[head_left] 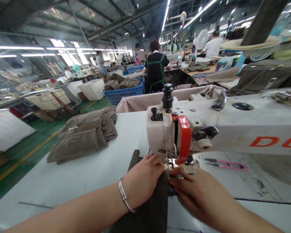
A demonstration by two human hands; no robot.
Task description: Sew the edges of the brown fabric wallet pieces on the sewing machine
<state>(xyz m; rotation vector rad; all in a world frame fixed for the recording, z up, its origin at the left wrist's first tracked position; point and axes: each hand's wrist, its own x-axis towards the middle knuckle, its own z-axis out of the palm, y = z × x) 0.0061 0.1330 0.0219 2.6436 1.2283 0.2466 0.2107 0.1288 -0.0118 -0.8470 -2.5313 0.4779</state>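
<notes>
A dark grey-brown fabric piece (pixel 153 207) lies on the white sewing table, running under the needle area of an industrial sewing machine (pixel 160 129). My left hand (pixel 145 178), with a silver bangle at its wrist, presses bent fingers onto the fabric just left of the presser foot (pixel 170 163). Close on the other side, my right hand (pixel 199 187) has its thumb and fingers curled together at the fabric's right edge. A pale band wraps one of its fingers. The fingertips of the right hand are partly hidden beneath the machine head.
Pink-handled thread snips (pixel 229 164) lie right of the needle. A stack of brown fabric pieces with zippers (pixel 84 132) sits at the table's left. Beyond stand a pink-lined bin (pixel 138 103) and a blue crate (pixel 123 94) of brown pieces. A co-worker (pixel 156 66) sits ahead.
</notes>
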